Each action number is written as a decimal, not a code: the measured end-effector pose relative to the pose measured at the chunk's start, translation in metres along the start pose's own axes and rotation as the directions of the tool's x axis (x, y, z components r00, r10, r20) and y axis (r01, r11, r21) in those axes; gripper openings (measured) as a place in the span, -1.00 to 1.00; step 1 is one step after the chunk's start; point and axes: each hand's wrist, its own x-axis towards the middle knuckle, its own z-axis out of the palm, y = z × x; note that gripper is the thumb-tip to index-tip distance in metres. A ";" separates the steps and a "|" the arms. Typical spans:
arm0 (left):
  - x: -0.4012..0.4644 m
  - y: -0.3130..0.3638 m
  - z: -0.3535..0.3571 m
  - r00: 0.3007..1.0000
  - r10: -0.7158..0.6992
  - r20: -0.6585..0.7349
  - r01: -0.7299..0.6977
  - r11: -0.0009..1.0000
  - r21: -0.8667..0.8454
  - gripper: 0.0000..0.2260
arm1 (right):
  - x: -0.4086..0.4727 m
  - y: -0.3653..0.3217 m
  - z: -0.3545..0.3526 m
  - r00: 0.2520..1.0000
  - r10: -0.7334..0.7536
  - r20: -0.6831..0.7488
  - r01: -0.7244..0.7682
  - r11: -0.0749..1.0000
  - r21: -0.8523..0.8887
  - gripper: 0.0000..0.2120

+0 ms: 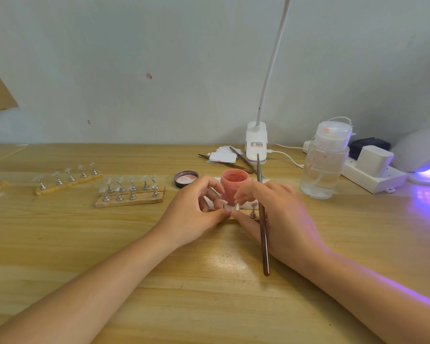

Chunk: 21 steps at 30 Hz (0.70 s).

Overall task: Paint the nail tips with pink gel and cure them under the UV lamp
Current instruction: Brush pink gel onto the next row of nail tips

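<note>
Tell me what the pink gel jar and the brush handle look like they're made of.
Pink gel jar: likely translucent plastic or glass, since the pink shows through its wall. Brush: glossy brown handle, probably lacquered wood or plastic, with a duller grey, metal-looking upper section.

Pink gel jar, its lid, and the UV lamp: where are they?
Pink gel jar (pixel 233 184): head view, on its side wall.
Lid (pixel 186 179): head view, on its inner face.
UV lamp (pixel 417 150): head view, on its white dome.

I see a pale grey wall (pixel 134 58) with small pinkish marks behind a light wooden surface (pixel 209 294). Violet light spills across its right side, beside a white gooseneck lamp (pixel 257 142).
</note>
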 end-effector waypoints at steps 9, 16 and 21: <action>-0.001 -0.001 -0.006 0.997 -0.052 0.050 0.054 0.997 -0.049 -0.67 | -0.002 0.003 0.000 0.999 -0.029 -0.014 0.029 0.999 -0.018 -0.78; 0.002 -0.001 -0.002 0.997 -0.070 -0.020 0.069 0.996 -0.051 -0.68 | -0.002 0.003 0.002 0.994 -0.091 -0.052 0.089 0.995 -0.043 -0.79; 0.000 0.001 -0.003 0.998 -0.055 -0.007 0.054 0.998 -0.024 -0.66 | -0.004 0.001 0.000 0.986 -0.086 -0.143 0.097 0.993 0.069 -0.81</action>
